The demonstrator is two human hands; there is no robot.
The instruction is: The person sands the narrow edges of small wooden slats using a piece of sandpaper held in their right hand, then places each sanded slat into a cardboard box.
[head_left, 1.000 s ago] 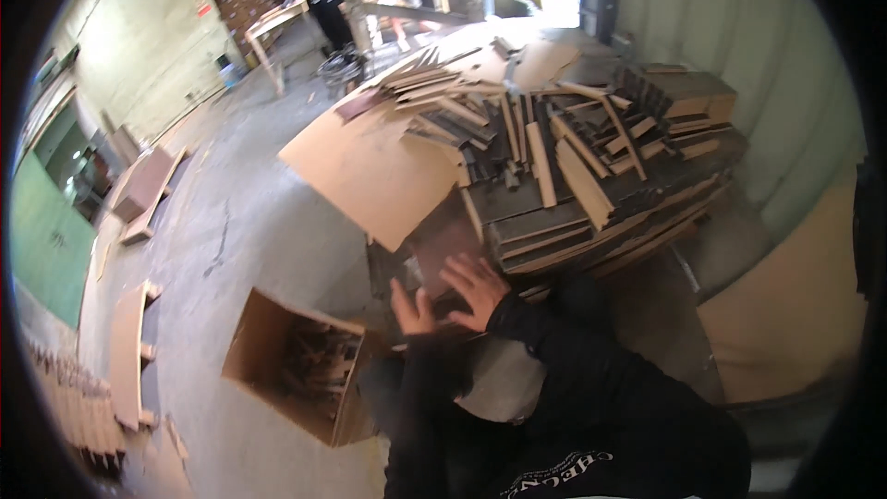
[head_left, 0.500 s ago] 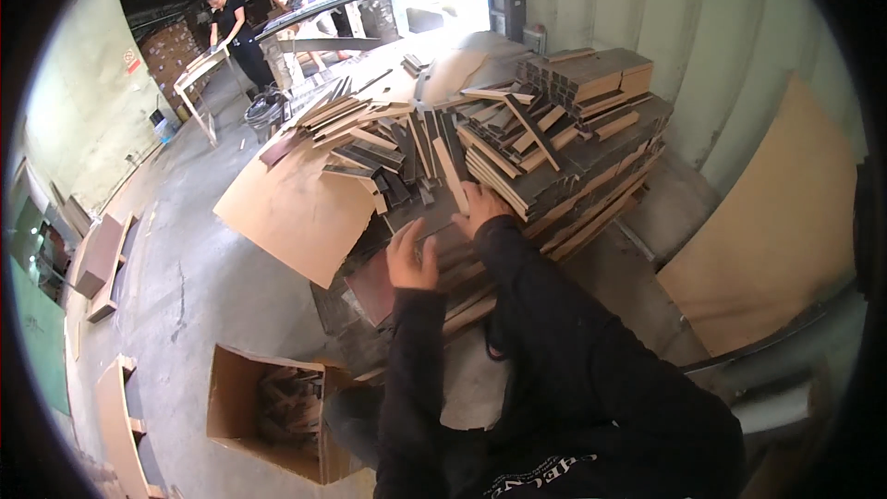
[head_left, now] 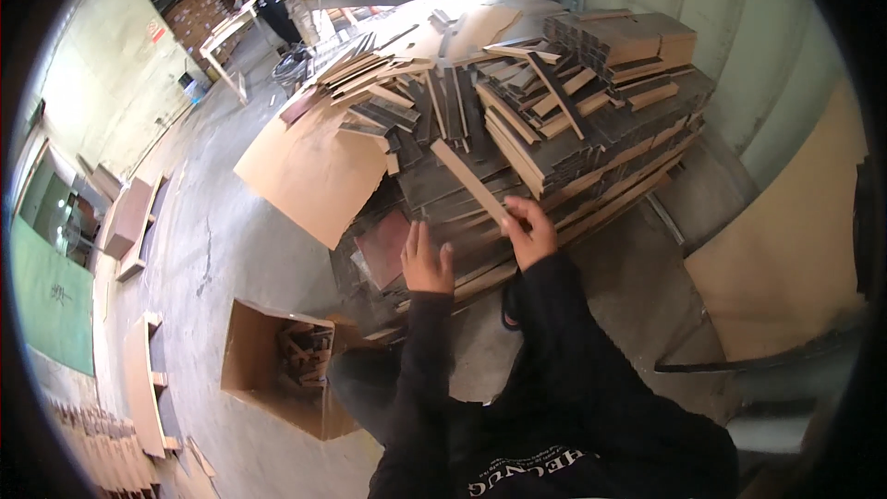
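Pinching the near end of a long flat strip [head_left: 469, 181] with my right hand [head_left: 528, 233], fingers clamped on it. The strip runs up and to the left from my grip, lying diagonally across the pile of cardboard pieces [head_left: 591, 120]. My left hand [head_left: 425, 261] rests flat and spread just beside it, fingers apart, holding nothing, on the lower sheets.

The person wears a black long-sleeved top, its loose sleeves running down both forearms to the wrists. Pale printed lettering curves across the chest at the lower edge of the view. The left hand [head_left: 426, 264] and right hand [head_left: 531, 236] are bare, without gloves, rings or a watch.
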